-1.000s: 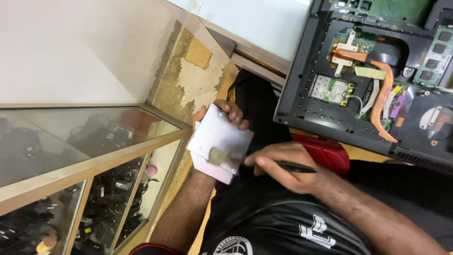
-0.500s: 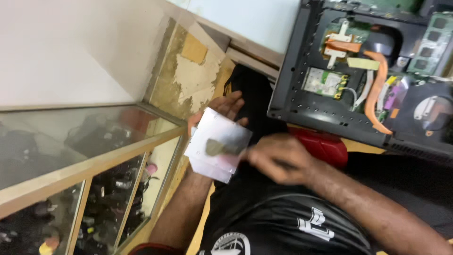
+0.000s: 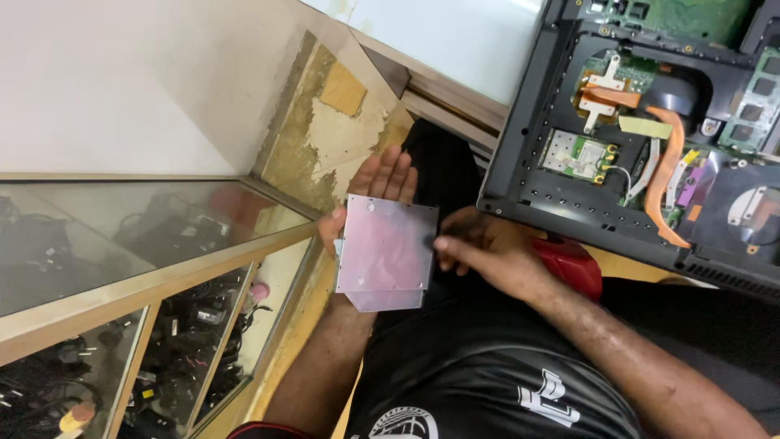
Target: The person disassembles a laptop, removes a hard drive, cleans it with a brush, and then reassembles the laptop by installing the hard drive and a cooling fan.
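Head view: left hand (image 3: 370, 195) now cradles the drive (image 3: 383, 252) flat, right fingertips (image 3: 445, 242) pinching its edge.

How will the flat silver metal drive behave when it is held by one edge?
The silver drive looks stiff: its flat face shows no sag across the left hand. Smooth metal is probably slippery. The right hand pinching one edge suggests it is light.
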